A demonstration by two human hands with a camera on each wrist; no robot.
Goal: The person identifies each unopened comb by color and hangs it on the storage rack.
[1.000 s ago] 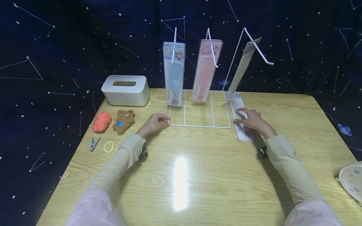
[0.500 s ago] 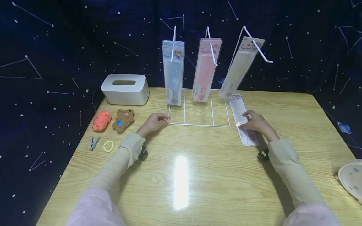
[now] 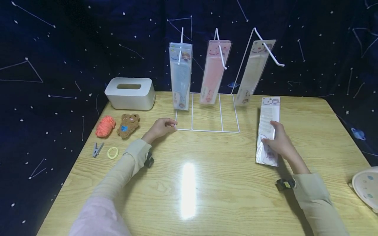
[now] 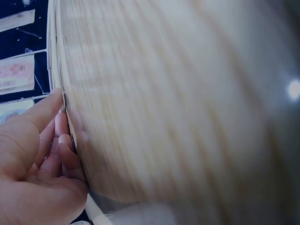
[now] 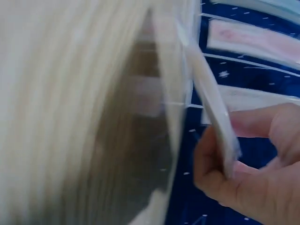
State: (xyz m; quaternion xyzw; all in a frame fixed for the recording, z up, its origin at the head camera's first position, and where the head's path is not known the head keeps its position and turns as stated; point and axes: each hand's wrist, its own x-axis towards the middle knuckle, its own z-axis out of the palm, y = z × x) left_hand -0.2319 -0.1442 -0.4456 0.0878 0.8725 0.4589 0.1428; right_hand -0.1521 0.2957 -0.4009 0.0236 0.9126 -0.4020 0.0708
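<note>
The right hand (image 3: 279, 142) pinches a packaged comb (image 3: 268, 129) by its near end, thumb on one face and fingers (image 5: 255, 123) curled round the other, lifting it off the wooden table (image 3: 206, 183) to the right of the white wire rack (image 3: 206, 113). In the right wrist view the flat pack runs edge-on between thumb and fingers, blurred. The left hand (image 3: 160, 127) rests on the table at the rack's near left corner, its fingers (image 4: 58, 140) loosely curled against the base wire, as if steadying it; whether they close round the wire I cannot tell.

Three packs hang on the rack: a blue one (image 3: 180, 75) on the left hook, a pink one (image 3: 214, 70) in the middle, a pale one (image 3: 254, 70) on the right hook (image 3: 268, 49), which slants toward the viewer.

The pack is held low, far from its top (where a hang hole would be, though none is plainly visible), so that end will likely wobble. Shifting the grip nearer the top, keeping the pack upright and face-on to a prong, and keeping the left hand pressing the base down should stop the light frame from tipping.

At far left sit a white tissue box (image 3: 130, 93), an orange yarn bundle (image 3: 105, 126), a brown bear plush (image 3: 128, 124), a grey clip (image 3: 97, 149) and a yellow hair tie (image 3: 113, 152). A pale plate (image 3: 366, 186) shows at the right edge.
</note>
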